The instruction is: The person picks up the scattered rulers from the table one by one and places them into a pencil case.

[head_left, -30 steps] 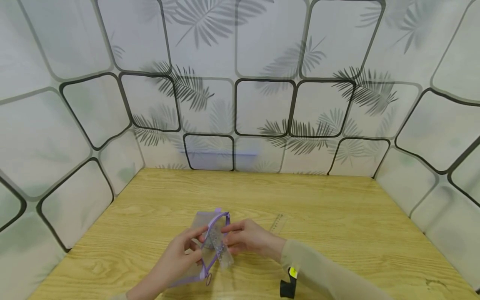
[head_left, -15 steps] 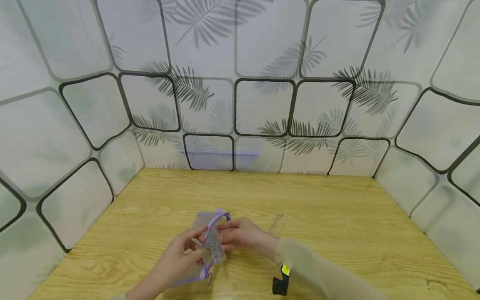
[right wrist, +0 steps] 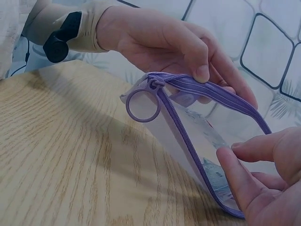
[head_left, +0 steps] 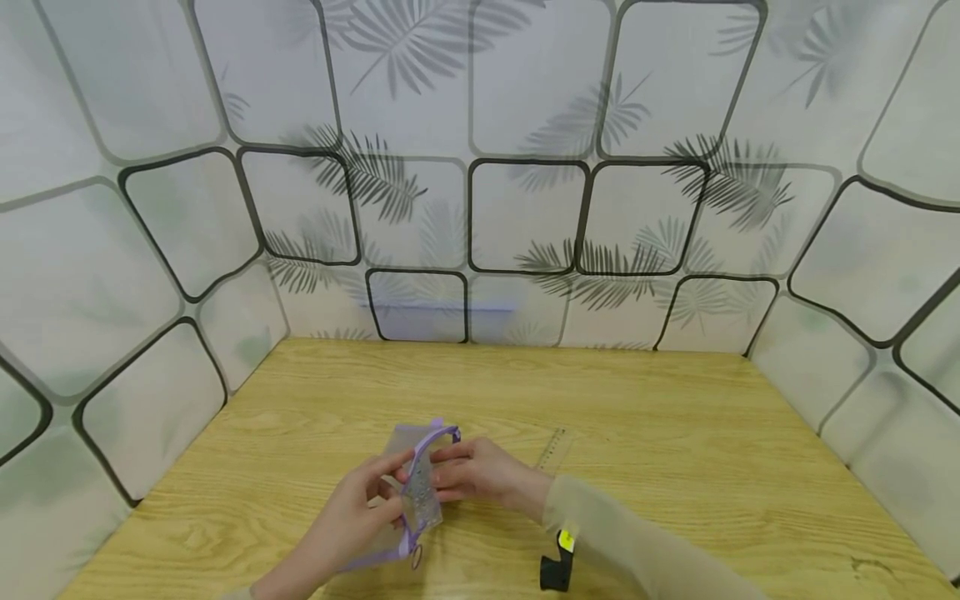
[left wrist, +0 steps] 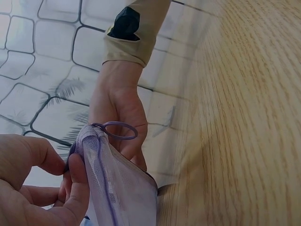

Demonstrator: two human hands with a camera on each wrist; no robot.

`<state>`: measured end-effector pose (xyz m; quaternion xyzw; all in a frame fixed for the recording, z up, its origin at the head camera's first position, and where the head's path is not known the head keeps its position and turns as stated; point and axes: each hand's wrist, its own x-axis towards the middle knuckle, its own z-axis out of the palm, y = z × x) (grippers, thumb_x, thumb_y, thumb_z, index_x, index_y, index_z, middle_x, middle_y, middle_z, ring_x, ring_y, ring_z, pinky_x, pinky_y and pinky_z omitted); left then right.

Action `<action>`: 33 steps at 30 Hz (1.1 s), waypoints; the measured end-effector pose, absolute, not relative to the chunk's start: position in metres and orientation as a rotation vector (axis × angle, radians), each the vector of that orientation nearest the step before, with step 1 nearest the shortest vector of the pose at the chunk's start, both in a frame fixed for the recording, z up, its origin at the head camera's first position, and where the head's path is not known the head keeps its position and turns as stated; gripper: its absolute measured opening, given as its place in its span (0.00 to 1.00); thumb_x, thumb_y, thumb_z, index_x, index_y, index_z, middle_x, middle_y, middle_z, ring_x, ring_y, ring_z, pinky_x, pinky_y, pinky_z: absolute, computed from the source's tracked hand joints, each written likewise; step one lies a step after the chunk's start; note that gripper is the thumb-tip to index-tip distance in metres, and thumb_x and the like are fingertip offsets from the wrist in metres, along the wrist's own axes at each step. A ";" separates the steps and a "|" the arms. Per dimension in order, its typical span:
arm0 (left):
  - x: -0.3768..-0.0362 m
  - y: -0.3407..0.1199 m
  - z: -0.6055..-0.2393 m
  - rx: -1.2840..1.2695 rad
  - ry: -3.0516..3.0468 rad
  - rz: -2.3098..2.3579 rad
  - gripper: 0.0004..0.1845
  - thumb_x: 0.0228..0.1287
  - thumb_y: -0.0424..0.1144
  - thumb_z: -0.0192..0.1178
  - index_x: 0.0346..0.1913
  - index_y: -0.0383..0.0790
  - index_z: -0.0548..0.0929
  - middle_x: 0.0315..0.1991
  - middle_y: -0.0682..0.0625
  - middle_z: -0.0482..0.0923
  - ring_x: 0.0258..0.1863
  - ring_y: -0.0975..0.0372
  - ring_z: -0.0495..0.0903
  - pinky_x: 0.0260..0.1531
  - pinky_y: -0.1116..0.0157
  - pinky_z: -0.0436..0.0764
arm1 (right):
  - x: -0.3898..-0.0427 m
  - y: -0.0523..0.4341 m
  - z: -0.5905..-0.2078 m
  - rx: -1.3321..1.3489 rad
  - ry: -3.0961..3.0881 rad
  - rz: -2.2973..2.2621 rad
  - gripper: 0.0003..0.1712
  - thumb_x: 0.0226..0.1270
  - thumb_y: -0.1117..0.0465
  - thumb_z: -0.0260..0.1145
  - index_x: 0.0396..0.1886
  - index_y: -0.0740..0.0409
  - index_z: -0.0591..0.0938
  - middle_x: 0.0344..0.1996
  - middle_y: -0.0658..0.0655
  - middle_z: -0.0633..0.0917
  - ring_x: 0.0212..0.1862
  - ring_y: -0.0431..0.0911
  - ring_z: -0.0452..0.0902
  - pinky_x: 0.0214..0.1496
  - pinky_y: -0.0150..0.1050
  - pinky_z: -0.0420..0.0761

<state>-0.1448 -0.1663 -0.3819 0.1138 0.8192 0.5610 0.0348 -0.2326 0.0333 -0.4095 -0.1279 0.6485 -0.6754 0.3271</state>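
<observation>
A pouch of pale mesh with a purple zip edge [head_left: 424,443] stands unzipped on the table, and a round purple zip pull [right wrist: 143,104] hangs from its corner. My left hand [head_left: 352,515] pinches the near side of the zip edge and keeps the mouth apart. My right hand [head_left: 480,475] reaches to the mouth from the other side, its fingertips pinching a clear plastic piece with fine markings [head_left: 424,498], much of it inside the opening. Its exact kind is hard to tell. In the right wrist view, something teal and see-through [right wrist: 215,176] shows within the pouch.
Behind my right wrist a clear ruler [head_left: 555,448] lies on the wooden table [head_left: 637,400]. A black strap-like part with a yellow patch [head_left: 557,571] is by my right sleeve. Patterned curtain-like walls [head_left: 525,208] surround the table at the back and sides.
My right hand has moved slightly left, taking the clear plastic piece further into the pouch's mouth. The left hand has stayed on the zip edge.
</observation>
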 end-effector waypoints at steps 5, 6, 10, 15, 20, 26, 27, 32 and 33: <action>-0.145 -0.166 -0.382 0.351 2.506 1.730 0.33 0.56 0.22 0.56 0.69 0.24 0.67 0.47 0.37 0.71 0.30 0.67 0.77 0.27 0.67 0.85 | -0.232 0.032 -0.411 -0.322 1.690 -1.780 0.28 0.67 0.73 0.60 0.65 0.79 0.69 0.54 0.73 0.81 0.51 0.53 0.85 0.54 0.40 0.86; -0.145 -0.166 -0.382 0.347 2.503 1.734 0.33 0.56 0.22 0.56 0.69 0.24 0.67 0.47 0.37 0.71 0.31 0.67 0.77 0.27 0.67 0.85 | -0.232 0.032 -0.411 -0.319 1.685 -1.783 0.27 0.67 0.73 0.60 0.65 0.79 0.69 0.54 0.73 0.81 0.50 0.53 0.86 0.54 0.40 0.86; -0.144 -0.166 -0.381 0.332 2.498 1.746 0.33 0.56 0.23 0.57 0.69 0.24 0.67 0.48 0.37 0.71 0.33 0.64 0.78 0.28 0.69 0.85 | -0.232 0.031 -0.411 -0.313 1.676 -1.789 0.27 0.67 0.73 0.60 0.65 0.78 0.69 0.54 0.71 0.82 0.46 0.47 0.87 0.53 0.38 0.86; -0.145 -0.165 -0.381 0.339 2.513 1.754 0.33 0.55 0.22 0.56 0.68 0.23 0.67 0.47 0.36 0.72 0.33 0.65 0.78 0.28 0.70 0.85 | -0.232 0.031 -0.411 -0.311 1.670 -1.785 0.26 0.66 0.73 0.60 0.64 0.77 0.71 0.51 0.71 0.84 0.41 0.44 0.87 0.49 0.35 0.88; -0.145 -0.165 -0.382 0.346 2.524 1.755 0.33 0.54 0.21 0.55 0.68 0.22 0.68 0.47 0.35 0.71 0.31 0.66 0.78 0.27 0.69 0.85 | -0.231 0.033 -0.410 -0.318 1.663 -1.770 0.27 0.65 0.74 0.61 0.65 0.74 0.71 0.50 0.68 0.86 0.46 0.49 0.88 0.49 0.37 0.88; -0.145 -0.166 -0.382 0.324 2.517 1.759 0.34 0.54 0.22 0.55 0.68 0.23 0.67 0.47 0.36 0.72 0.32 0.64 0.79 0.28 0.65 0.86 | -0.230 0.038 -0.408 -0.404 1.710 -1.728 0.29 0.65 0.72 0.62 0.66 0.72 0.71 0.54 0.69 0.83 0.53 0.53 0.86 0.55 0.43 0.86; -0.145 -0.166 -0.382 0.321 2.518 1.757 0.34 0.54 0.22 0.55 0.68 0.23 0.67 0.47 0.37 0.72 0.32 0.64 0.79 0.28 0.65 0.86 | -0.230 0.039 -0.408 -0.416 1.721 -1.725 0.29 0.64 0.71 0.63 0.66 0.72 0.71 0.55 0.70 0.83 0.53 0.53 0.85 0.56 0.43 0.86; -0.145 -0.166 -0.381 0.317 2.517 1.755 0.34 0.54 0.22 0.55 0.68 0.23 0.67 0.47 0.37 0.72 0.31 0.66 0.78 0.28 0.65 0.86 | -0.231 0.044 -0.408 -0.457 1.746 -1.720 0.30 0.64 0.69 0.64 0.67 0.70 0.72 0.57 0.70 0.81 0.55 0.53 0.84 0.56 0.43 0.86; -0.145 -0.166 -0.381 0.317 2.516 1.753 0.34 0.55 0.22 0.55 0.69 0.23 0.67 0.47 0.37 0.71 0.31 0.67 0.78 0.28 0.65 0.86 | -0.231 0.045 -0.409 -0.460 1.745 -1.720 0.30 0.64 0.69 0.64 0.67 0.70 0.71 0.58 0.70 0.81 0.55 0.53 0.84 0.56 0.43 0.86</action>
